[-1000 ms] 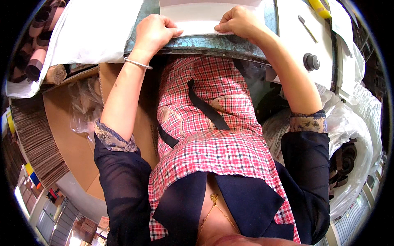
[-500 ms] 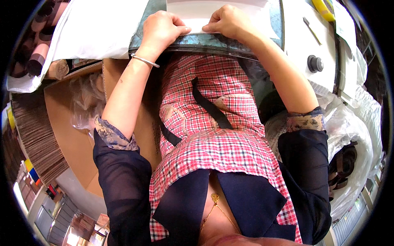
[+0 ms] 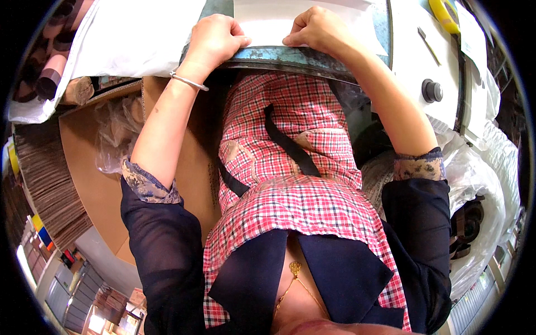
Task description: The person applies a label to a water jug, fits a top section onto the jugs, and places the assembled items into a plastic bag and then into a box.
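Two bare hands meet the near edge of a white sheet (image 3: pixel 268 21), which lies on a blue-green surface (image 3: pixel 262 54) in front of the person. The left hand (image 3: pixel 219 38) has its thumb and fingers drawn together, pinching the edge near the sheet's left corner; the right hand (image 3: pixel 316 30) pinches the same edge farther right, its other fingers curled in. Bare sheet shows between them. A silver bangle (image 3: pixel 190 81) circles the left wrist. Left of the sheet spreads a white covering (image 3: pixel 134 39), with brown tubes (image 3: pixel 51 75) beyond it. To the right, on a white panel (image 3: pixel 410 61), are a thin tool (image 3: pixel 429 46), a black knob (image 3: pixel 432 90) and a yellow roll (image 3: pixel 445 15). An open cardboard box (image 3: pixel 92 167) stands below the covering
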